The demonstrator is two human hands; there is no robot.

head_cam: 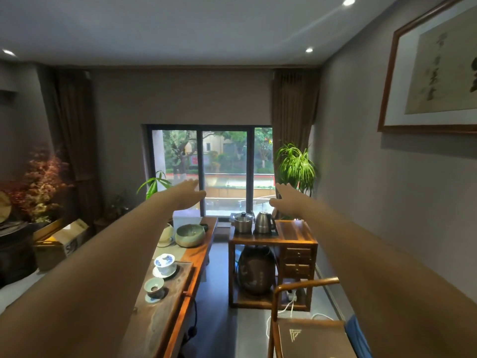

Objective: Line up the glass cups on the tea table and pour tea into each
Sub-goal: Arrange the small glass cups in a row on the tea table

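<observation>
Both arms stretch straight out toward the window. My left hand (187,193) is flat with fingers extended and holds nothing. My right hand (287,200) is likewise flat and holds nothing. Below my left arm runs the long wooden tea table (198,249). On its dark tea tray (165,306) stand a blue-and-white lidded gaiwan (164,263) and a pale green strainer cup (154,286). A large green ceramic bowl (189,235) sits farther along. I see no glass cups in this view.
A wooden side cabinet (296,244) to the right carries a steel pot (243,222) and an electric kettle (263,222). A dark jar (254,272) stands inside it. A wooden chair (307,329) is at the lower right. Potted plants flank the window.
</observation>
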